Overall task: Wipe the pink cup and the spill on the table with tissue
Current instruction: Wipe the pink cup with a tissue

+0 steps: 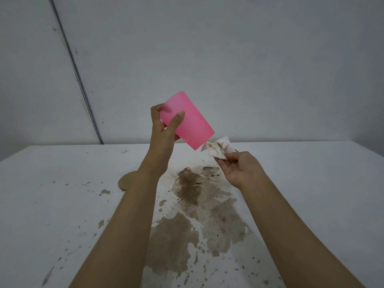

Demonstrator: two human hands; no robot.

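Note:
My left hand (164, 123) grips the pink cup (190, 121) near its base and holds it tilted in the air, mouth pointing down and to the right. Just below that mouth, my right hand (239, 167) pinches a crumpled white tissue (218, 148) stained brown. The tissue sits beside the cup's rim; I cannot tell whether they touch. Under both hands a large brown spill (199, 213) spreads over the white table (52, 204), with a soaked, flattened sheet of tissue lying in it.
Brown splashes and specks dot the table around the spill. A small tan puddle (125, 181) lies left of my left forearm. A grey wall rises right behind the table's far edge (291, 141).

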